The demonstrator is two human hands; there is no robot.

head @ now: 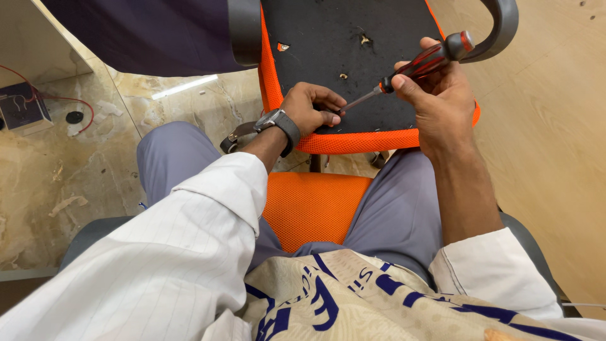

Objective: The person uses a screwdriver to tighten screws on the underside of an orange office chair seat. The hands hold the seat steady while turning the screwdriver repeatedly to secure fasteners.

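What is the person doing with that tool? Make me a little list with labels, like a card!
Left hand: left hand rests on the black underside of an orange chair seat, fingertips at the tool's tip
Right hand: right hand grips a screwdriver with a red and black handle
Screwdriver: slanted, tip down on the black panel
Wrist: dark watch
Seat under person: orange mesh
Floor: marble on the left, with a small box and red wires

Screwdriver tip (pixel 341 111) behind left fingers (pixel 325 113)

Sleeves: we wear white pinstriped cuffs (pixel 208 208).
Wrist: dark watch (pixel 279 123), at ten o'clock.
Legs: grey-blue trousers (pixel 391 208).
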